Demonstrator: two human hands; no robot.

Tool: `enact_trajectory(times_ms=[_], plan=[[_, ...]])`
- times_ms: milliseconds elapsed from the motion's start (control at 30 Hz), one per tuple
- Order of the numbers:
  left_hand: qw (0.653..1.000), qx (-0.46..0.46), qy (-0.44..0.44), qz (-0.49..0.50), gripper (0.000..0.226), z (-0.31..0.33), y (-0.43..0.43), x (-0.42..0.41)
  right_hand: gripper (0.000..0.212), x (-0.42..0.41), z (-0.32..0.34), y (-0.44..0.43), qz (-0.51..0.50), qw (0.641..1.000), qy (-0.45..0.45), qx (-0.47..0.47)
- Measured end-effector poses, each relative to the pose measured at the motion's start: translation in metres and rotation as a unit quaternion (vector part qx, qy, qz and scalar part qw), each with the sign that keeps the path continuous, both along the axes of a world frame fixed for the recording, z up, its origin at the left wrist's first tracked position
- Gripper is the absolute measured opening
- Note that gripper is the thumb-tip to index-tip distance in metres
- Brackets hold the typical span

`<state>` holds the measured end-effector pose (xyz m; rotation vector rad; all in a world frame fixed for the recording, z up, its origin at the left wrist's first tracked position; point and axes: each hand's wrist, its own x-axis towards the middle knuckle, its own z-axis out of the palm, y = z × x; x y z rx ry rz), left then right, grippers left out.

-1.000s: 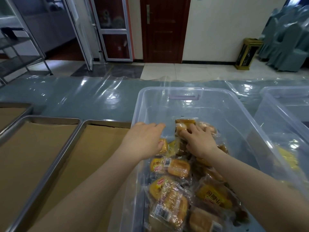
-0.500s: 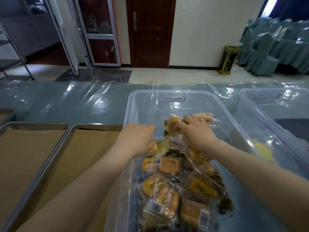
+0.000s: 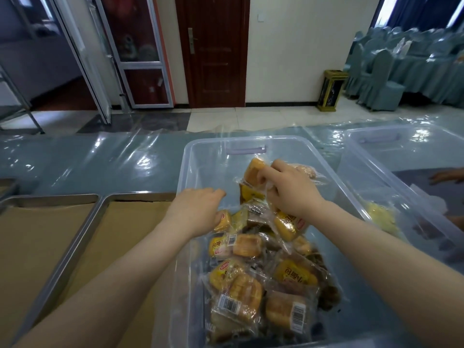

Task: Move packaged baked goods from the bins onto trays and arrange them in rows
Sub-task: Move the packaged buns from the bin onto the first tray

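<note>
Two bare hands work inside a clear plastic bin [image 3: 190, 172] at the centre of the frame, one of two such rectangular, round-cornered bins on a bench [image 3: 88, 164] draped in glossy, wrinkled transparent film. The left hand [image 3: 195, 212] lies knuckles-up at the bin's left wall, fingers curled down onto a small yellow-wrapped bun [image 3: 224, 220]; whether it actually grips that packet cannot be told. The right hand [image 3: 291, 192] is clamped on crinkly clear wrappers, lifting a bunch of at least three packets: a golden loaf-shaped bun [image 3: 252, 169] stands above the fingers, a paler one [image 3: 307, 170] shows behind the knuckles, and a yellow-labelled one [image 3: 288, 226] hangs below the palm.

The rest of the packaged baked goods [image 3: 251, 285] lie in a loose heap in the lower half of the bin, roughly a dozen visible, though overlap prevents an exact count. Each is a small browned bun sealed in shiny film, some with yellow-and-red labels, at least three showing white barcode stickers.

The second bin [image 3: 371, 156], at the right of the frame, holds something pale yellow [image 3: 379, 217], blurred through its wall. Part of another person's hand [image 3: 447, 175] shows at the right edge.

At lower left, two shallow metal trays sit side by side, touching: the nearer tray [image 3: 82, 237] just beside the centre bin, the farther tray [image 3: 50, 198] toward the left edge. Both are lined with flat brown paper. The corner of a third tray [image 3: 10, 187] shows at the far left.
</note>
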<state>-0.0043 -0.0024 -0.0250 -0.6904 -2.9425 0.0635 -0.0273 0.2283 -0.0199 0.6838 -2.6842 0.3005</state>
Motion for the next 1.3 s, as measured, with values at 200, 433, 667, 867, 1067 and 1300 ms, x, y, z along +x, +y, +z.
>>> enact_trajectory(times_ms=[200, 433, 667, 867, 1067, 1300], plan=[[0.995, -0.047, -0.053, -0.063, 0.044, 0.005, 0.006, 0.018, 0.025, 0.019, 0.017, 0.025, 0.027, 0.988, -0.064, 0.137], [0.913, -0.222, -0.326, -0.1, 0.099, -0.039, 0.07, 0.044, 0.026, 0.032, 0.001, 0.023, 0.047, 0.968, -0.107, 0.221], [0.893, -0.255, -0.371, -0.022, 0.137, -0.094, 0.08, 0.038, 0.031, 0.027, -0.023, 0.017, 0.057, 0.951, -0.13, 0.273], [0.889, -0.26, -0.377, -0.026, 0.14, -0.098, 0.076, 0.026, 0.035, 0.023, -0.034, 0.016, 0.06, 0.946, -0.145, 0.285], [0.891, -0.245, -0.382, -0.005, 0.132, -0.086, 0.075, 0.022, 0.034, 0.02, -0.038, 0.015, 0.064, 0.942, -0.16, 0.289], [0.932, -0.214, -0.289, -0.038, 0.075, -0.068, 0.079, 0.025, 0.033, 0.024, -0.038, 0.014, 0.062, 0.943, -0.164, 0.283]])
